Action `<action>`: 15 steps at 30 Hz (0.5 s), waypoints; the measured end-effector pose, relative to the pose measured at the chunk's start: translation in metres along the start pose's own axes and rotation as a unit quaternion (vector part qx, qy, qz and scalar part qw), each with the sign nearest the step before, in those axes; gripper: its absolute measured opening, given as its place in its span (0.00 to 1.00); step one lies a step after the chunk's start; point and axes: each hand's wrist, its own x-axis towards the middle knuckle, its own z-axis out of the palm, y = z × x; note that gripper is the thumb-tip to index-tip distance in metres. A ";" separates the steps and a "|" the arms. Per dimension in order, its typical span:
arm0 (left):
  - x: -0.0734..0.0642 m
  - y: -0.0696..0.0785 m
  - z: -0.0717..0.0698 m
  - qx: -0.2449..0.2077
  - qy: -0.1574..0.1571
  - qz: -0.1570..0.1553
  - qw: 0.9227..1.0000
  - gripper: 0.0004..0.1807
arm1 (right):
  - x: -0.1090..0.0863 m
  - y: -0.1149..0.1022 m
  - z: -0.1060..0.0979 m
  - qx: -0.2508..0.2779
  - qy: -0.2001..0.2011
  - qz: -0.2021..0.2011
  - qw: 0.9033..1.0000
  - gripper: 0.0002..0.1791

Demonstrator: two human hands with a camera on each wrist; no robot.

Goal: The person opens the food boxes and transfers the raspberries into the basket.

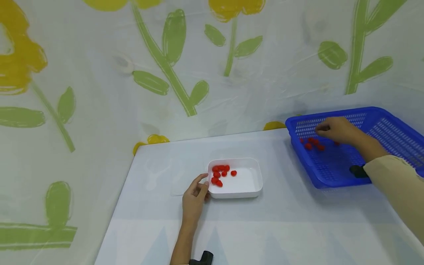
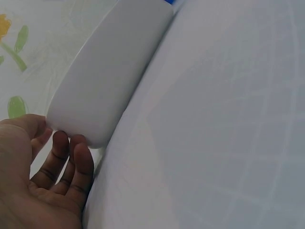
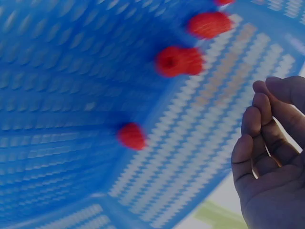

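A white rectangular tray (image 1: 236, 194) lies on the table with several small red berries (image 1: 216, 174), raspberry-like, mostly toward its left side. My left hand (image 1: 193, 200) holds the tray at its left end, thumb and index finger at the rim. In the left wrist view the other fingertips meet the outer wall of the tray (image 2: 107, 71). Over the blue basket (image 1: 306, 165), my right hand (image 1: 339, 129) hovers with loosely bent fingers. The right wrist view shows thumb and fingertips close together, no berry between them. More red berries (image 3: 132, 136) lie in the basket.
The slatted blue basket stands at the table's back right, larger and taller-walled than the tray. A flower-patterned sheet (image 1: 116, 110) hangs along the back and left. The white tabletop (image 1: 265, 221) stretches in front of the tray.
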 end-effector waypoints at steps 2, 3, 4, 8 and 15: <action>0.000 0.000 0.001 -0.002 -0.002 -0.001 1.000 0.16 | -0.001 -0.014 -0.006 -0.009 0.010 -0.009 1.000 0.15; 0.000 0.000 0.001 -0.002 -0.004 0.000 1.000 0.16 | -0.003 -0.021 -0.009 -0.014 0.020 -0.014 1.000 0.14; 0.000 0.000 0.001 -0.004 -0.004 0.000 1.000 0.16 | -0.004 -0.027 -0.012 -0.021 0.032 -0.021 0.999 0.13; 0.000 0.003 0.001 -0.008 -0.002 0.003 1.000 0.15 | -0.011 -0.052 -0.022 -0.038 0.086 -0.049 0.994 0.10; 0.001 0.000 -0.003 -0.013 -0.001 0.006 1.000 0.15 | -0.020 -0.097 -0.015 -0.006 0.129 -0.088 0.988 0.08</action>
